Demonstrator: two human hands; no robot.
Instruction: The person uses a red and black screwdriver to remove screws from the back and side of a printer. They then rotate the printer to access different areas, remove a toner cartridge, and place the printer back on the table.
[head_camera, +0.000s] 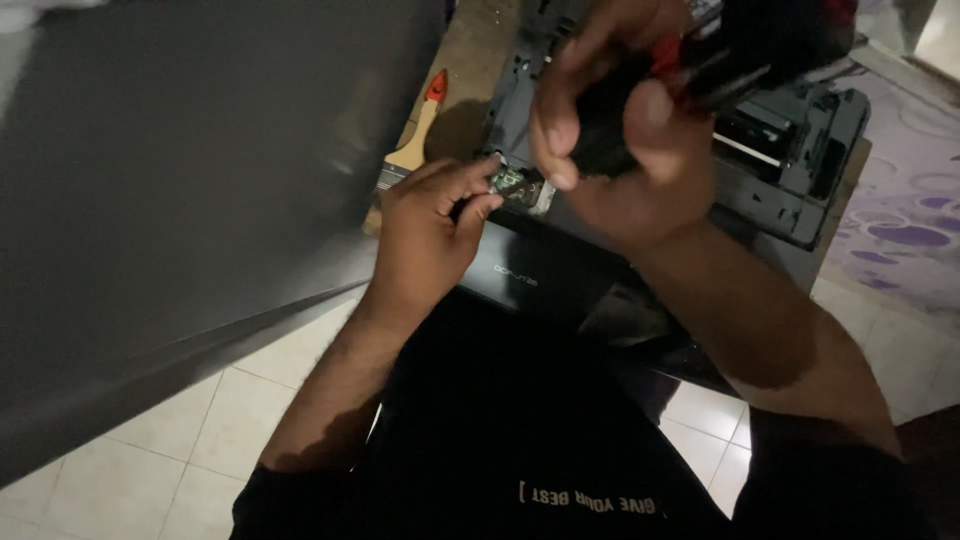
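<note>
Over an opened black machine (790, 150), the left hand (430, 235) pinched a small green circuit piece (515, 183), which looked light, stiff and fragile, best held by its edges, while at two o'clock the right hand (620, 150) gripped a red-and-black tool (700, 60).

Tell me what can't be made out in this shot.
- Tool in the right hand: head view, blurred and wrapped by the fingers.
- Small part at the left hand: too small and dim.
- Brush: bristles hidden by the grey panel.
- Machine: cut off by the top edge.
</note>
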